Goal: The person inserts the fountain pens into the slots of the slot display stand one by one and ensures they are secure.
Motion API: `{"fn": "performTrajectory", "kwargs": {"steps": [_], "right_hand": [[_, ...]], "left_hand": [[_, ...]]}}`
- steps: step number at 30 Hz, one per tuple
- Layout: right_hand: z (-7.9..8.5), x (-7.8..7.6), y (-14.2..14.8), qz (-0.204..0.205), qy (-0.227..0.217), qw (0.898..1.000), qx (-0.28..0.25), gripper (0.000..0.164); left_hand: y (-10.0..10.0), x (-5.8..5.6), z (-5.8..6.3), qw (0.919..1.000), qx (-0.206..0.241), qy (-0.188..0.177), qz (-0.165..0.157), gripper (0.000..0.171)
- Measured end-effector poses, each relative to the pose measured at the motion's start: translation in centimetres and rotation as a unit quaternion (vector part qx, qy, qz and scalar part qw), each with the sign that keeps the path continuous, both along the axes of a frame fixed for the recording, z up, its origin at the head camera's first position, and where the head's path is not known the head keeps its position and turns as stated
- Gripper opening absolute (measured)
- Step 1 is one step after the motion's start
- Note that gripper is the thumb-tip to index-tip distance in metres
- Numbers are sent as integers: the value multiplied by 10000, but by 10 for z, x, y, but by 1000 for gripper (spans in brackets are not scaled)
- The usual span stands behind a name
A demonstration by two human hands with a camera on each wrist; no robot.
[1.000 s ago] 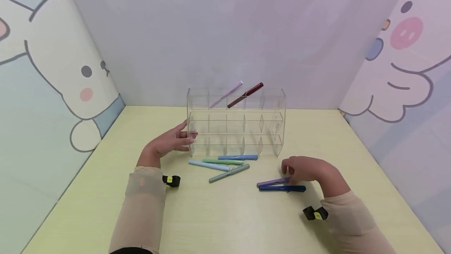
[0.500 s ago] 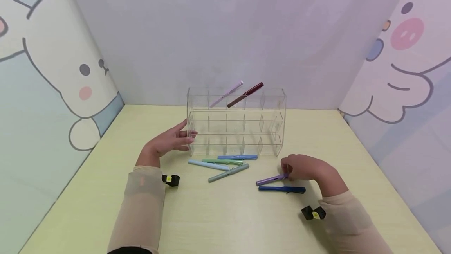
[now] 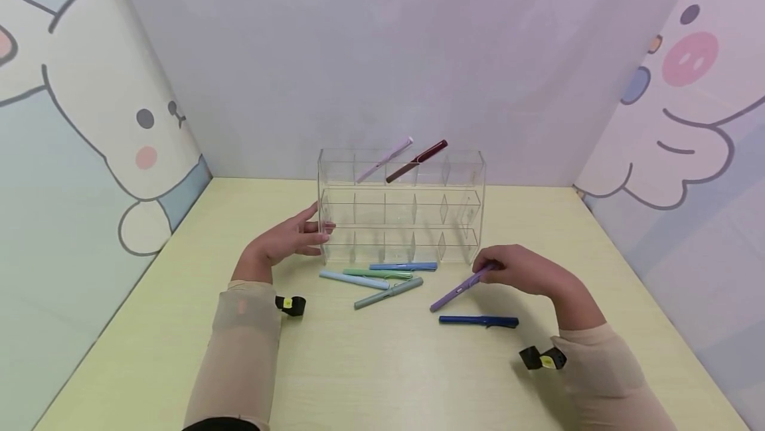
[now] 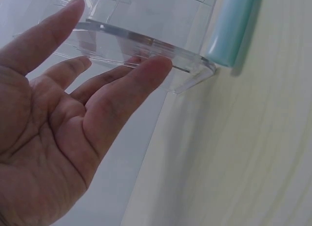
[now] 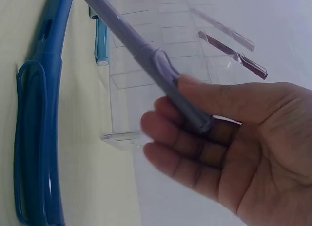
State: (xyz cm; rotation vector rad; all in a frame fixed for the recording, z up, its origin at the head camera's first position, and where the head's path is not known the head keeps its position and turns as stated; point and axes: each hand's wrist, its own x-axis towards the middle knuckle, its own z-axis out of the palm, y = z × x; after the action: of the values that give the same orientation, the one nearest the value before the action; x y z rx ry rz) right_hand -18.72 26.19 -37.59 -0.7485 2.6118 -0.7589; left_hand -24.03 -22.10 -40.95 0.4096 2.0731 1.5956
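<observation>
My right hand (image 3: 528, 271) pinches a purple pen (image 3: 455, 295) near its cap end, with the thumb over the clip in the right wrist view. The pen slants, its other end down toward the table. My left hand (image 3: 283, 238) rests its spread fingers against the left side of a clear tiered pen holder (image 3: 399, 190); the left wrist view shows the fingers (image 4: 131, 87) fairly straight along its edge. In the holder's top row lean a light pink pen (image 3: 385, 160) and a dark red pen (image 3: 416, 161). A dark blue pen (image 3: 478, 321) lies just below the right hand.
In front of the holder lie a blue pen (image 3: 403, 267), a green pen (image 3: 378, 275), a light blue pen (image 3: 354, 279) and a grey-green pen (image 3: 388, 293), close together. Walls with cartoon animals border the yellow table (image 3: 370, 378) at both sides; a plain wall stands behind.
My right hand has picked up the purple pen from beside the dark blue one and raised its cap end, moving slightly toward the holder. The left hand has stayed at the holder's side.
</observation>
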Motion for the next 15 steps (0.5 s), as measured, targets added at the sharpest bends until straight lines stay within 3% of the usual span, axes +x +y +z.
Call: {"fn": "performTrajectory", "kwargs": {"steps": [6, 11, 15], "right_hand": [[-6, -6, 7, -249, -299, 9930, -1114, 15], [-11, -11, 14, -521, -741, 9759, -1985, 25], [-13, -12, 15, -658, -827, 9614, -2540, 28]], "left_hand": [[0, 0, 0, 10000, -35, 16, 33, 96], [-1, 0, -1, 10000, -64, -34, 53, 94], [-1, 0, -1, 10000, -40, -15, 53, 92]]}}
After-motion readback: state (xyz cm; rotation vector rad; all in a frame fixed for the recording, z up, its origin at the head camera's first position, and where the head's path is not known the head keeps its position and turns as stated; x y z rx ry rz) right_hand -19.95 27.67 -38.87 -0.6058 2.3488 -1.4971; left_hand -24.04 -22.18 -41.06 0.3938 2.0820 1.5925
